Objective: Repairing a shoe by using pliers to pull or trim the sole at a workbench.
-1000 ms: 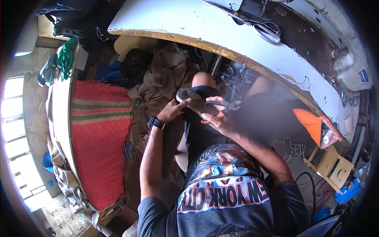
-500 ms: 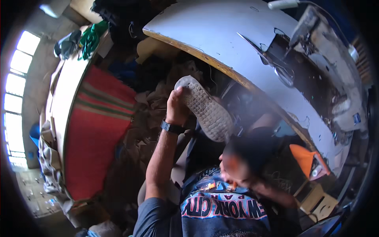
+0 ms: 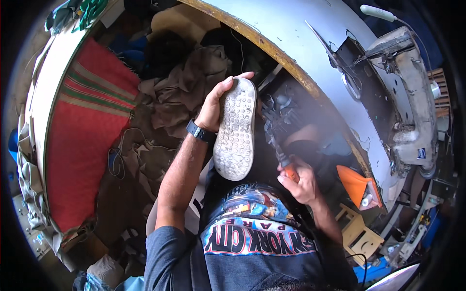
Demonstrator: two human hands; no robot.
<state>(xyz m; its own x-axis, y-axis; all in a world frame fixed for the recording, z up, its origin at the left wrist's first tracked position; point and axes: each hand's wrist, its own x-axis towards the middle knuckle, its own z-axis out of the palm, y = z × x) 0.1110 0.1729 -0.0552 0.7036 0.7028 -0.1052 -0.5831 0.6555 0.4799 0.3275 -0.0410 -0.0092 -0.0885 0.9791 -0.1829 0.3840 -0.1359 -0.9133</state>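
My left hand [image 3: 216,102] grips a shoe [image 3: 235,128], its pale studded sole facing me and its long axis upright in the picture, above my lap. The shoe's upper is hidden behind the sole. To the right and a little lower, my right hand [image 3: 301,182] is closed on the orange handle of a metal pliers-like tool [image 3: 290,169]. Its metal end points up, just right of the sole and apart from it.
A white table [image 3: 252,14] with a worn wooden edge curves overhead, bearing large scissors [image 3: 350,87] and a sewing machine [image 3: 410,121]. An orange pouch [image 3: 353,186] and wooden stool [image 3: 364,233] lie right. Red striped cloth [image 3: 80,160] covers the left side; brown fabric [image 3: 189,87] is heaped below.
The shoe has been lifted and turned so its whole sole shows. My right hand and the tool have come away from it, down and to the right.
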